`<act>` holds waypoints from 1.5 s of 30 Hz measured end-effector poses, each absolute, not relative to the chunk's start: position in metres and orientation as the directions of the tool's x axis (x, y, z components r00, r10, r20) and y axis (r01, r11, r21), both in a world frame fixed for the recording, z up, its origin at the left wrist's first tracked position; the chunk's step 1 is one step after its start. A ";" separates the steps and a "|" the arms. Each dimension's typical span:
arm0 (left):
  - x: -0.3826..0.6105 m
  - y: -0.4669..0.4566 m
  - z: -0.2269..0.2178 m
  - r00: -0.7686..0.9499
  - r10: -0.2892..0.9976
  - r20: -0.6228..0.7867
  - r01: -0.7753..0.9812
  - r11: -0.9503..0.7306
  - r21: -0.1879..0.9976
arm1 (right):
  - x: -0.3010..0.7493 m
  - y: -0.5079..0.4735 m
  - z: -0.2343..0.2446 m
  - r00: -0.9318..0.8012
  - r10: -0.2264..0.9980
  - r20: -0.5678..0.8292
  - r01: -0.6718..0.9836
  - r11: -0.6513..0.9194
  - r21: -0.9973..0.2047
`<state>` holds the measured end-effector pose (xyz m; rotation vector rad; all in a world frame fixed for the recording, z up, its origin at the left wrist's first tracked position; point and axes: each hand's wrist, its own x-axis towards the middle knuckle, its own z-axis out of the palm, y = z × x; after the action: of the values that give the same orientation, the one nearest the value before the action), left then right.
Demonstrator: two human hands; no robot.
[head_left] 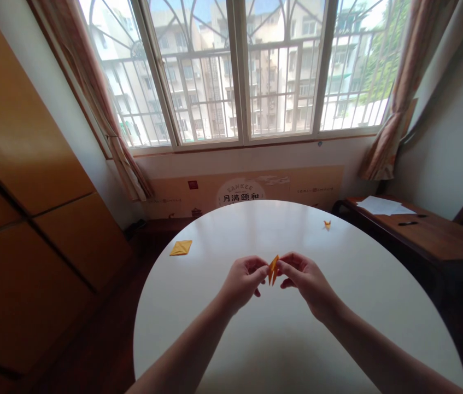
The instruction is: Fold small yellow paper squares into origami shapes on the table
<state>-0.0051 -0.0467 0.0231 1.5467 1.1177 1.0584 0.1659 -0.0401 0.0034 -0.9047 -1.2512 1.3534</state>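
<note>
Far to the left of the left hand, a brown-panelled cabinet (5, 142). Nearer to that hand, though well apart from it and on its far left side, a flat yellow folded paper (181, 248), lying on the round white table (379, 273). Left hand (245, 279): thumb and fingers closed in a pinch on the left side of the orange folded paper (273, 270). Between the two hands, this orange piece, its two narrow points directed toward the wearer. Right hand (309, 276): thumb and fingers likewise pinching the piece, at its right side. Beyond the right hand and slightly to its right, a small orange paper figure (327, 225) with upturned points, on the tabletop. Farther right of that hand, white sheets (382, 206) on a dark wooden side table (452, 235)
</note>
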 end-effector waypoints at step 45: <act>-0.002 -0.047 0.018 0.076 0.929 0.362 0.249 -0.369 0.896 | 0.164 -0.038 -0.010 -0.268 0.926 0.266 -0.198 0.217 -0.956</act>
<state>-0.0025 -0.0466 0.0179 1.7032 1.1780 1.3267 0.1637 -0.0384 -0.0098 -0.7489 -1.3984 1.3011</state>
